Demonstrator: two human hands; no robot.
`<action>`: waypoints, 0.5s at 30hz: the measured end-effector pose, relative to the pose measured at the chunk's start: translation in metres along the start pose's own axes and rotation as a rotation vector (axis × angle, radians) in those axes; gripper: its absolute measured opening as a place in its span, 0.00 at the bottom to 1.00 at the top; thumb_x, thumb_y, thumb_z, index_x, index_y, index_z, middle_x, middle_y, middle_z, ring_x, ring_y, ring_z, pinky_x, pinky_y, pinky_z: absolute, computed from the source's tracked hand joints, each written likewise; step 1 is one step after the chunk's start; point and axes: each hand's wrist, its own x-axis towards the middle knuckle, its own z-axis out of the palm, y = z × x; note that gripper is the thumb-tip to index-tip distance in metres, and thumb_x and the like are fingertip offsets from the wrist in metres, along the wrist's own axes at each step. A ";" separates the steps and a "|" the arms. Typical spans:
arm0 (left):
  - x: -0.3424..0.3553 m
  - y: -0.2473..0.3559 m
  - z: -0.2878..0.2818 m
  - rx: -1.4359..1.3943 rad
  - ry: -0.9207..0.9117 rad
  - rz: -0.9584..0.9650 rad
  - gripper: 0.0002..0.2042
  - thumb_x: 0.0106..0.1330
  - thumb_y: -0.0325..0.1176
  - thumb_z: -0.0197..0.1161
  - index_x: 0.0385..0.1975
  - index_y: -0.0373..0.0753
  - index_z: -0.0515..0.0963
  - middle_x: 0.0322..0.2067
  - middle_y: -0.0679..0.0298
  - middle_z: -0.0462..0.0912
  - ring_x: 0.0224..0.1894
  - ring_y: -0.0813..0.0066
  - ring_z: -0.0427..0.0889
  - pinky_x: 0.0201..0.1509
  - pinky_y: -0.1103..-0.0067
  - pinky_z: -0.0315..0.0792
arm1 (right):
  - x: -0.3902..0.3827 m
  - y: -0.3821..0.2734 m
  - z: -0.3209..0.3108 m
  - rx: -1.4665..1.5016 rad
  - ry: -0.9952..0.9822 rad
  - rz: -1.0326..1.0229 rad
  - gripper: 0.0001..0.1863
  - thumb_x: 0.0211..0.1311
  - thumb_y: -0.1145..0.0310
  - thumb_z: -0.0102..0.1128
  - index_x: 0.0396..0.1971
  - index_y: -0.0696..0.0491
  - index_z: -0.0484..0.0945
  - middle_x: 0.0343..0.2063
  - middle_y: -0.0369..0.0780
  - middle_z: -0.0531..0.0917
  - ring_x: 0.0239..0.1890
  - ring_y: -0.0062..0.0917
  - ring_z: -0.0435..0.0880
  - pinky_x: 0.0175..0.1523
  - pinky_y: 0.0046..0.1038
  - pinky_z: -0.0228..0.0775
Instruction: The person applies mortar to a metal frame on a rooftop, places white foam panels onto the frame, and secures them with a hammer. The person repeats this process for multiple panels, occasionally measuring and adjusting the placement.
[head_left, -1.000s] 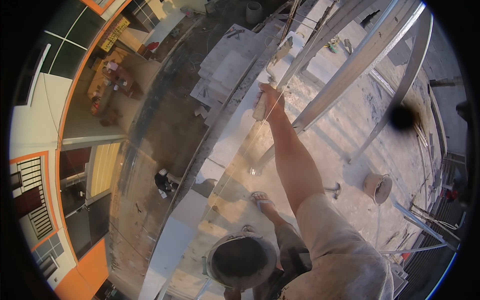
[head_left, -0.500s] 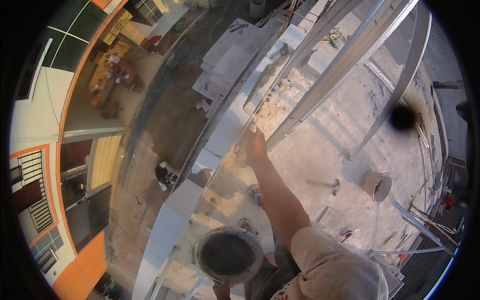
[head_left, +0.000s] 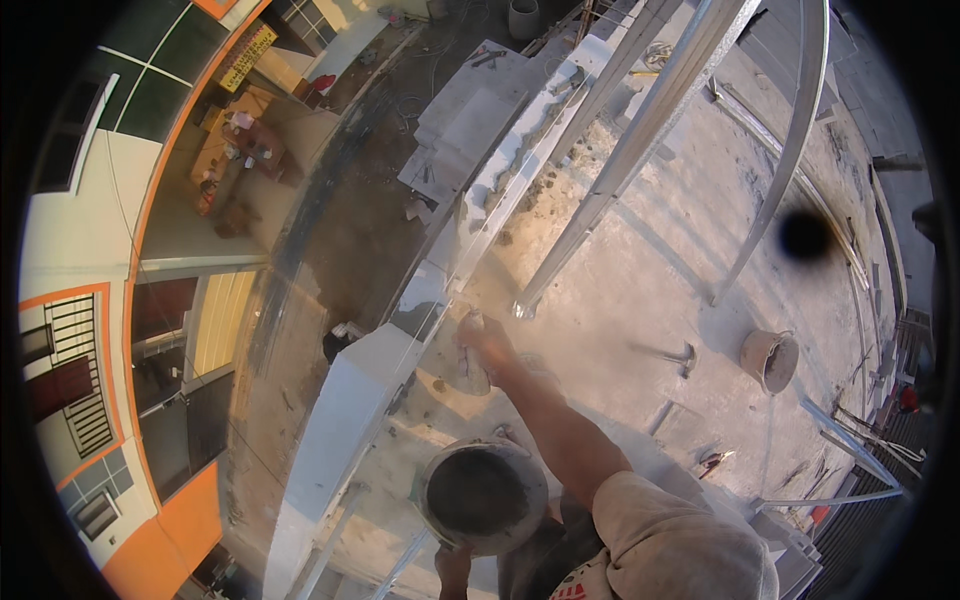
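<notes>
My left hand (head_left: pixel 453 563) grips the near rim of a round bucket (head_left: pixel 532 492) with dark grey wet mix inside. Beyond the bucket, my right hand (head_left: pixel 486 343) is closed around what looks like a trowel (head_left: pixel 470 378). Its pale handle end shows above my fist, while the greyish blade below is blurred. That hand is just right of a low wall of pale blocks (head_left: pixel 345 385), apart from it. Grey mortar (head_left: pixel 425 300) lies in a gap along the wall, with more mortar (head_left: pixel 490 195) spread farther up.
Metal channel posts (head_left: pixel 630 150) slant up beyond my right arm. On the concrete floor to the right are a hammer (head_left: pixel 683 357) and another bucket (head_left: pixel 769 362). Left of the wall, the ground drops to a lower street (head_left: pixel 290 370). Pale slabs (head_left: pixel 465 125) are stacked beyond the wall.
My right hand has come back from the wall toward the bucket with the trowel. The view has shifted, and the bucket in my left hand appears slightly farther right and up.
</notes>
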 end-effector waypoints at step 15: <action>0.029 -0.048 0.002 -0.147 0.020 -0.096 0.24 0.49 0.28 0.68 0.47 0.26 0.77 0.44 0.54 0.83 0.45 0.65 0.81 0.50 0.72 0.72 | 0.097 0.046 -0.074 -1.052 0.330 -0.452 0.19 0.53 0.59 0.64 0.33 0.62 0.79 0.22 0.48 0.81 0.26 0.32 0.82 0.34 0.34 0.73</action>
